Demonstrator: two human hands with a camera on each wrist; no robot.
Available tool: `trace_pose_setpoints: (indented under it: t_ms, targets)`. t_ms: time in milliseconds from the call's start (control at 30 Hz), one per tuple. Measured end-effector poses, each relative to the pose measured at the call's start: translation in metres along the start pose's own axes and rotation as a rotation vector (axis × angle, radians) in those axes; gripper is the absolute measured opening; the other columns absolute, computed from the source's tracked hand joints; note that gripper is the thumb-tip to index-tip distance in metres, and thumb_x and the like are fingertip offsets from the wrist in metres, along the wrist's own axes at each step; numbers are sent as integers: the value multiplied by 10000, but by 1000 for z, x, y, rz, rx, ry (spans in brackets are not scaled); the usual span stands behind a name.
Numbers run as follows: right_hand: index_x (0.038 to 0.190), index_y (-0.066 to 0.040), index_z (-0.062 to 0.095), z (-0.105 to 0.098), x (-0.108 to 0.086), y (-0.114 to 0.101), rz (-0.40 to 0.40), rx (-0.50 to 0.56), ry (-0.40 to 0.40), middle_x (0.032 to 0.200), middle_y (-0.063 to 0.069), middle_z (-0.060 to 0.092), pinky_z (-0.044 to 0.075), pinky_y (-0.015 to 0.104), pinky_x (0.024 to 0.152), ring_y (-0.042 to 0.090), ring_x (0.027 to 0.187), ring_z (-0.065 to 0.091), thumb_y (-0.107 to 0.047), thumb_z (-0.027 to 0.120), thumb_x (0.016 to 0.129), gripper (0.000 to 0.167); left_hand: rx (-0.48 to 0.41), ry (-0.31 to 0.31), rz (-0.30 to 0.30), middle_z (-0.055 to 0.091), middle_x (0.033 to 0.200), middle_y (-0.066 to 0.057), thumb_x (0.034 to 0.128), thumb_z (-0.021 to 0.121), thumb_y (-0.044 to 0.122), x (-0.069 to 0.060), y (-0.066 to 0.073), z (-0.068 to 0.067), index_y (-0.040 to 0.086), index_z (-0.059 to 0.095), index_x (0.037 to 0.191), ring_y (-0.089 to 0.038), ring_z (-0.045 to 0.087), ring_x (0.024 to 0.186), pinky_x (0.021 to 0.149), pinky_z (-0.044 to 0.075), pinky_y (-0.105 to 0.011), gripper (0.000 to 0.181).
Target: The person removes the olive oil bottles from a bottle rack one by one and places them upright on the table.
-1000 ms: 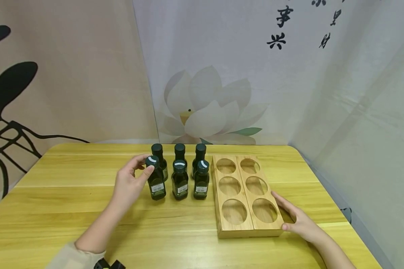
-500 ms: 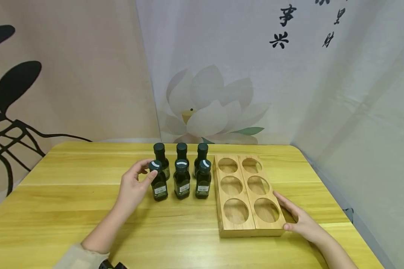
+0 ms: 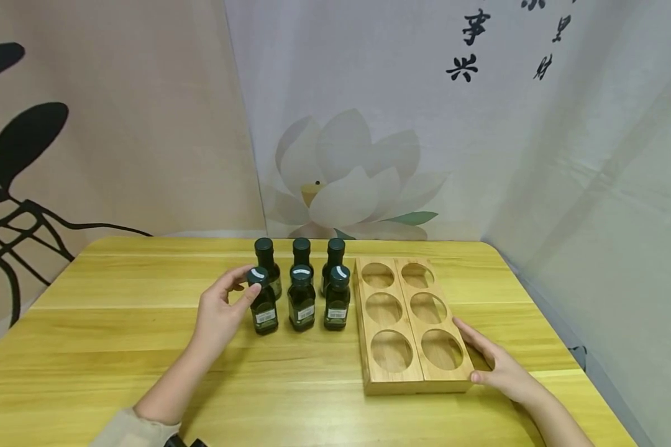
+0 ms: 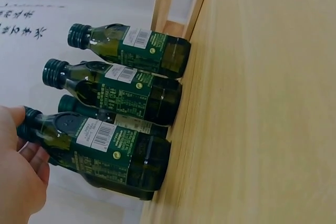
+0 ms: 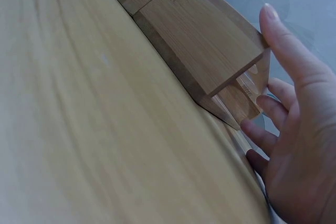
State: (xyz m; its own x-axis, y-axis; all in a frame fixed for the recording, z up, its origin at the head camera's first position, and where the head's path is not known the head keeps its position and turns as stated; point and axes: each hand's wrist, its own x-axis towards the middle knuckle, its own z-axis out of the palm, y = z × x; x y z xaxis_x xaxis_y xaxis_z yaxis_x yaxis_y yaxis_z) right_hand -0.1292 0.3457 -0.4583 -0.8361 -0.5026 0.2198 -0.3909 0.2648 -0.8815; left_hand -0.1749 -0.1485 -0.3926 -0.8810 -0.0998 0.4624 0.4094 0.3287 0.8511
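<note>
My left hand (image 3: 222, 310) pinches the cap of a small dark green glass bottle (image 3: 264, 312), thumb on the near side and fingers behind. This bottle stands upright at the left end of the front row. Its white barcode label shows in the left wrist view, where the left hand (image 4: 21, 166) is at the left edge. My right hand (image 3: 494, 367) touches the right side and near corner of a wooden holder (image 3: 416, 338) with round holes. In the right wrist view, the thumb of the right hand (image 5: 294, 114) rests at the holder's corner, the fingers loosely bent beside its open end.
Beside the held bottle stand two matching bottles, a middle one (image 3: 302, 307) and a right one (image 3: 336, 307). Three more stand behind, one with its cap (image 3: 335, 246) close to the holder's left side. All are on a yellow wooden table (image 3: 145, 298) backed by a printed curtain (image 3: 162, 124).
Over the last second the bottle at my left hand has shifted slightly toward me and right, its cap lower. The head view has shifted a little. My right hand stays at the holder.
</note>
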Motion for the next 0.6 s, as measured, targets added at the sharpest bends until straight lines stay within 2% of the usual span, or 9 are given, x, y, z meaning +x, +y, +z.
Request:
trace_pose_setpoints:
  t_ms: [133,200,367,500,600]
  targets:
    - [1532,-102,215,-1,1,1,-6,-9,-8,1563,40,224,208,143,1038,44,1353,290,-346,646,923,785,12,-32,-36,625,1146,-145,881,703,94,-3,4,-5,2,581,1286,-193,515,1010,875,426,-270,433]
    - [1533,-102,211,-1,1,1,-5,-15,-13,1564,49,222,212,144,1038,44,1355,285,-321,640,931,771,33,-47,-33,618,1175,-141,888,699,120,-5,4,-7,16,567,1309,-226,519,1037,883,418,-242,454]
    - [1536,-109,198,-1,-1,-3,-3,-29,-22,1564,67,219,234,153,1032,46,1355,287,-242,603,959,717,83,-70,15,632,1187,-106,899,688,129,-6,2,-13,17,559,1319,-241,532,1060,892,400,-202,453]
    - [1536,-99,188,-2,-3,-8,-4,-31,-21,1560,85,224,268,171,1018,56,1347,306,-106,544,973,667,101,-83,53,639,1192,-78,898,685,108,-4,2,-20,22,559,1317,-196,539,1065,904,390,-205,446]
    - [1533,-86,196,-2,-5,-13,1,-49,-3,1541,125,263,304,187,997,69,1318,355,-2,523,943,680,119,-99,60,632,1213,-77,892,689,95,-3,3,-25,43,559,1323,-195,533,1062,900,388,-203,453]
